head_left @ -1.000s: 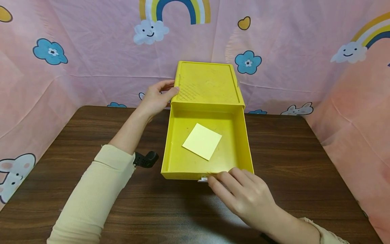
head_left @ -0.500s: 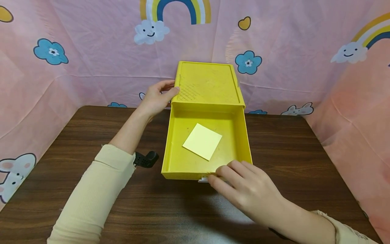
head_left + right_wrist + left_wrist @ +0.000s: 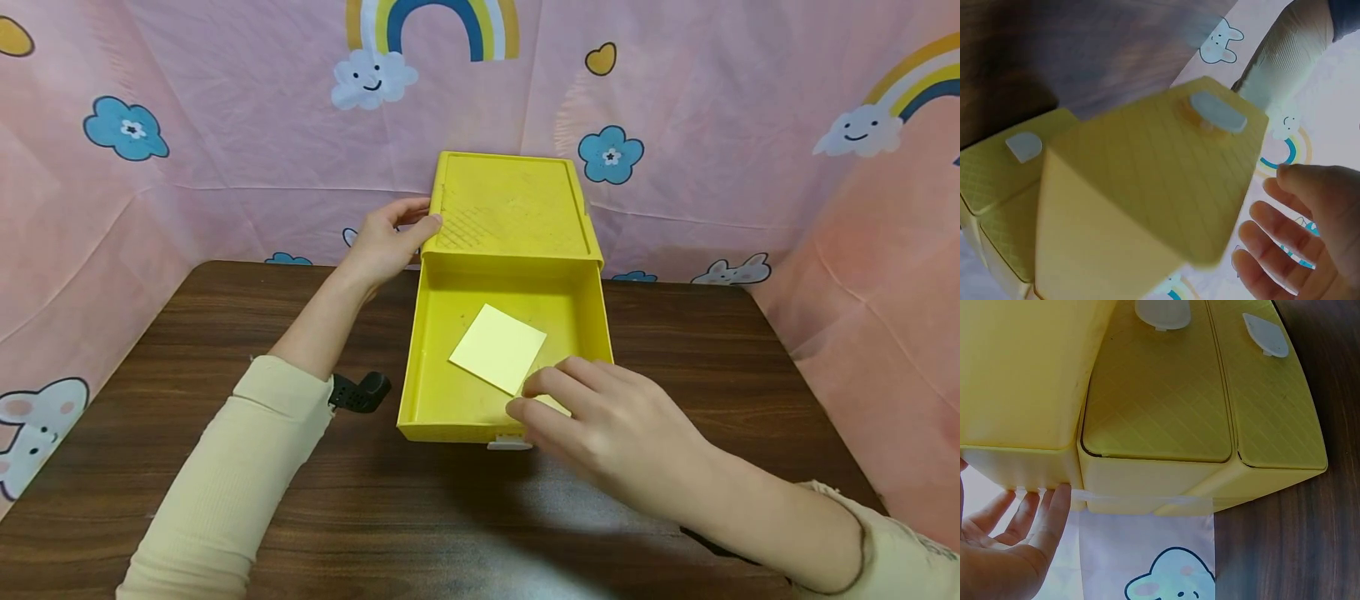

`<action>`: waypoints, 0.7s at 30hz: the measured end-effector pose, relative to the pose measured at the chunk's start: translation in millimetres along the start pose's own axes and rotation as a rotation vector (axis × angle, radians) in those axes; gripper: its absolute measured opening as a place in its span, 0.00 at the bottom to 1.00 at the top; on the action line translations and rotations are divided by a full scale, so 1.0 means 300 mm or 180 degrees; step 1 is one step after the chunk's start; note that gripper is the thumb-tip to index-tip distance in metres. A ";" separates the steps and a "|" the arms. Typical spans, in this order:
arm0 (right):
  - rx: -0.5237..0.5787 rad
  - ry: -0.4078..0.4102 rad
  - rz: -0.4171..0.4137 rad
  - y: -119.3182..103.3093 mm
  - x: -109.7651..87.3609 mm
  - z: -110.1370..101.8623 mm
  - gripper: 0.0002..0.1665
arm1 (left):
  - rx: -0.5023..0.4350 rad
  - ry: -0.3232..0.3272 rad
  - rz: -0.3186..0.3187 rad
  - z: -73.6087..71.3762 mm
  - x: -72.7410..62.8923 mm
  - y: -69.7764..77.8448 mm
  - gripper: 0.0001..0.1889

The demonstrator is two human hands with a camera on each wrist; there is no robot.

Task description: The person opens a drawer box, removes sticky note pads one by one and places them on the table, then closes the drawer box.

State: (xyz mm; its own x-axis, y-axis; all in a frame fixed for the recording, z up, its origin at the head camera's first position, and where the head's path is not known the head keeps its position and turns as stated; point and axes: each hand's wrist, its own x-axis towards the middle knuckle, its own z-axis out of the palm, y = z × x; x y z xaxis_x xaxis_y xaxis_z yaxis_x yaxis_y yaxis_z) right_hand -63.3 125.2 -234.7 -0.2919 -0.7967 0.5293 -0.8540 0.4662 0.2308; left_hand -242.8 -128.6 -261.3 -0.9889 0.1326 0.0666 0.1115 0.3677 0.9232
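A small yellow drawer cabinet (image 3: 517,200) stands at the back of the table with its top drawer (image 3: 431,400) pulled out. In the drawer lies a pale yellow square pad of sticky notes (image 3: 495,346), turned at an angle. My left hand (image 3: 382,246) rests on the cabinet's left side, thumb at the top edge, fingertips against the side wall in the left wrist view. My right hand (image 3: 607,421) hovers over the drawer's front right corner with loosely bent fingers and nothing in them, hiding that corner. The white drawer handle (image 3: 510,444) shows below it.
Two lower drawers (image 3: 1160,406) under the pulled-out one are closed, with white handles. A dark wood table (image 3: 315,517) carries the cabinet. Pink patterned cloth (image 3: 262,125) hangs behind and at both sides.
My right hand has let go of the drawer's front at the handle and moved up and over the drawer. The left hand, cabinet and sticky notes have stayed put.
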 end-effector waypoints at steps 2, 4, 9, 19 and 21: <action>0.0007 -0.0145 0.0037 0.013 0.003 -0.004 0.10 | -0.0005 -0.0009 -0.0013 0.000 0.000 0.000 0.28; 0.0021 -0.0234 0.0048 0.025 0.009 -0.009 0.17 | -0.0014 -0.0015 -0.0020 0.000 0.000 0.000 0.28; 0.0068 -0.0359 0.0032 0.048 0.029 -0.021 0.20 | 0.0025 -0.0017 -0.0020 -0.002 0.000 0.000 0.28; 0.0031 -0.0722 0.0040 0.085 0.080 -0.043 0.21 | -0.0010 -0.0008 -0.0002 -0.002 0.001 0.000 0.27; 0.0011 -0.0815 0.0033 0.092 0.090 -0.045 0.23 | 0.0000 -0.0002 0.0019 -0.001 0.002 0.000 0.27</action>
State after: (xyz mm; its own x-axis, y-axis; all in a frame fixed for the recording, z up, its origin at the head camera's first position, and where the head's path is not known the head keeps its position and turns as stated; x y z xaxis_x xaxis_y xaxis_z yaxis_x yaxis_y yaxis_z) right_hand -88.9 121.9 -203.0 -0.3997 -0.8636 0.3075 -0.8518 0.4738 0.2234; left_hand -243.3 -128.9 -261.2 -0.9882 0.1352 0.0719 0.1173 0.3668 0.9229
